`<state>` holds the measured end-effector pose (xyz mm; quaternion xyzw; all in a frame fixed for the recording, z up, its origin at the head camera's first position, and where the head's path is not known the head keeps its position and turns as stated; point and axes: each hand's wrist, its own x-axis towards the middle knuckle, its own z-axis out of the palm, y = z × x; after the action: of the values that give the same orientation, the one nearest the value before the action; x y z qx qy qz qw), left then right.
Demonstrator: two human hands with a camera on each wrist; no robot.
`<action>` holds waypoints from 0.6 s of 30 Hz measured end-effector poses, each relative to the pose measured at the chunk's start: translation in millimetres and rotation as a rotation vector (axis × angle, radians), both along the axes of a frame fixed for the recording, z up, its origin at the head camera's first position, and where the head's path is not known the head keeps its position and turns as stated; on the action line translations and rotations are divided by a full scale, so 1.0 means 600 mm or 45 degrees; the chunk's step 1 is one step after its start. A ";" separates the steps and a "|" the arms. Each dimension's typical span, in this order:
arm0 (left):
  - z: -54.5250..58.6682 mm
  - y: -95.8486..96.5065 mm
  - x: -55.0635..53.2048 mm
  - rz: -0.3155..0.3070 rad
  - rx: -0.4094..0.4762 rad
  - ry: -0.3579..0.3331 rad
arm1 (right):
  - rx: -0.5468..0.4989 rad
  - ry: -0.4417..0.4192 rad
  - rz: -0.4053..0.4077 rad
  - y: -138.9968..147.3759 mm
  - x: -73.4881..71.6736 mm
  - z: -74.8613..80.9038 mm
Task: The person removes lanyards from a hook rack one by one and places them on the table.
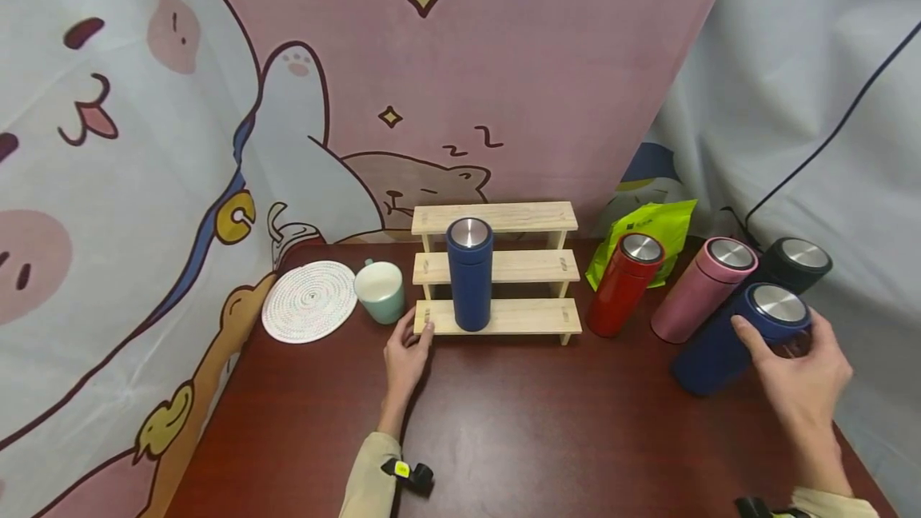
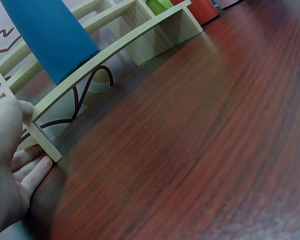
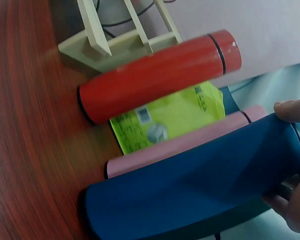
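My right hand (image 1: pixel 809 378) grips a dark blue thermos (image 1: pixel 719 350) near its steel-topped lid, thumb on one side and fingers on the other. In the right wrist view that blue thermos (image 3: pixel 190 185) slants across the lower part, overlapping a pink thermos (image 3: pixel 180 145). At the left end of a three-tier wooden shelf rack (image 1: pixel 528 316), my left hand (image 1: pixel 406 354) holds the lowest tier. The left wrist view has the thumb at the board's corner and the fingers (image 2: pixel 37 172) by its leg. A second blue thermos (image 1: pixel 471 278) stands upright on that lowest tier.
Right of the rack stand a red thermos (image 1: pixel 624 286), a pink one and a black one (image 1: pixel 795 262), with a bright green pouch (image 1: pixel 655 222) behind the red. Left of it are a mint cup (image 1: pixel 381 298) and a round woven mat (image 1: pixel 309 302). Fabric walls border the table.
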<state>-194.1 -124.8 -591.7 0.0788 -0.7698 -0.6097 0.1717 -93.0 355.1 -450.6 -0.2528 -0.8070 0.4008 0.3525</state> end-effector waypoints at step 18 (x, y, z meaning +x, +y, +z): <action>0.003 0.000 0.000 -0.006 -0.002 -0.018 | 0.013 0.046 -0.158 0.056 -0.010 -0.011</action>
<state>-193.8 -124.7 -590.2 0.0813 -0.7716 -0.6089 0.1650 -98.8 388.7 -457.3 -0.2931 -0.7853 0.3786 0.3925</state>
